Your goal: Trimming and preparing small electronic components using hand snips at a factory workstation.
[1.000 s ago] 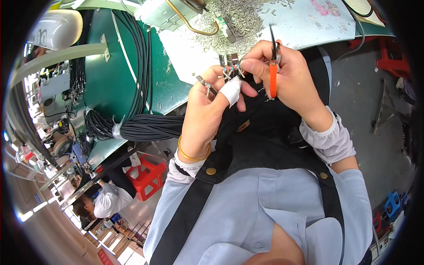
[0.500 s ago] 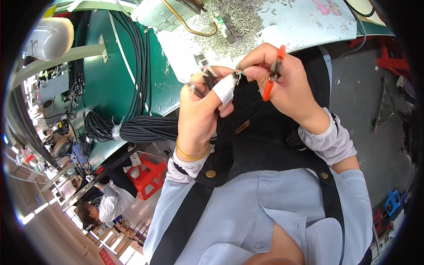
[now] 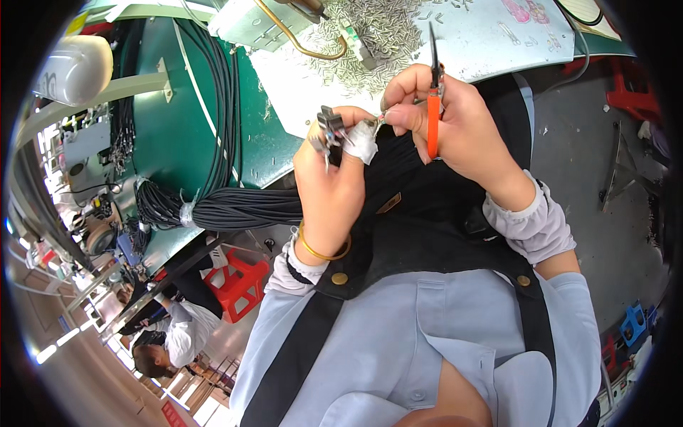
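Observation:
My left hand (image 3: 331, 181), its thumb wrapped in white tape (image 3: 361, 142), is closed around small dark and metallic connector-like pieces (image 3: 331, 127) that stick out over its fingers. At its fingertips shows a bit of thin wire ends (image 3: 380, 121) with a reddish spot, too small to make out fully. My right hand (image 3: 469, 132) pinches at those wire ends with thumb and forefinger. Against its palm it also keeps a slim orange-handled tool (image 3: 433, 117), whose dark pointed tip points away from me. The fingertips of both hands nearly meet above my black apron (image 3: 441, 242).
Beyond my hands, a heap of small metal pins (image 3: 377, 35) covers a white board (image 3: 484, 53) beside a machine (image 3: 256, 25). Bundled black cables (image 3: 242, 208) lie on the green table (image 3: 156, 142) at left. A red stool (image 3: 242, 285) and another person (image 3: 185, 331) are lower left.
The orange-handled tool has turned in my right hand, its dark tip now pointing away. My left hand has rolled and shifted slightly right, turning its connector pieces. Fingertips stay together.

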`<act>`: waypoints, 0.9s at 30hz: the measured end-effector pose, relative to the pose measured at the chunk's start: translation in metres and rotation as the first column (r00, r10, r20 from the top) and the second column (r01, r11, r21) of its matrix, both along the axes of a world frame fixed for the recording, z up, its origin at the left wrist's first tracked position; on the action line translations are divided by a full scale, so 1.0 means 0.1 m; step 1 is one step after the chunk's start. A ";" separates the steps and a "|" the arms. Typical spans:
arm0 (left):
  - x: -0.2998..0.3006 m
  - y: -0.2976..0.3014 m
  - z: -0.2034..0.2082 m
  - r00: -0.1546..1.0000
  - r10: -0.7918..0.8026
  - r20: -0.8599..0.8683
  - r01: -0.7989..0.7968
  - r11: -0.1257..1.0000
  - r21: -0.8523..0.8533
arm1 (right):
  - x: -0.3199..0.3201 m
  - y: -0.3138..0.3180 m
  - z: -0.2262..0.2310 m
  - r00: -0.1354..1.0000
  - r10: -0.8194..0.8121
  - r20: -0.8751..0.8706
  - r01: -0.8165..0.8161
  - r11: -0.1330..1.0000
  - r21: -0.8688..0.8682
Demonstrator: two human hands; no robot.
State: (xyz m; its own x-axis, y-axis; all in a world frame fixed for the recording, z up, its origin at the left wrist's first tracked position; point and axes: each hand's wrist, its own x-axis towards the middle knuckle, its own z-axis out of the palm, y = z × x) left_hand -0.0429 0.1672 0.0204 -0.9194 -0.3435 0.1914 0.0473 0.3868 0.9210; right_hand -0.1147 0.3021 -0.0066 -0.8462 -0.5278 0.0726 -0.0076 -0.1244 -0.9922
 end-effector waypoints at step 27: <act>-0.01 0.03 0.20 0.976 -0.054 0.213 -0.063 0.858 0.509 | 0.08 0.06 0.06 0.987 -0.018 0.162 0.038 0.992 -0.120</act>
State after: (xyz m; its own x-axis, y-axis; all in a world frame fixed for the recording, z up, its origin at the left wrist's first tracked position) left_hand -0.0434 0.1700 0.0399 -0.9154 -0.3426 -0.2113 -0.1724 -0.1407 0.9749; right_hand -0.1066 0.3082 -0.0002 -0.8664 -0.4994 -0.0028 0.1455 -0.2471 -0.9580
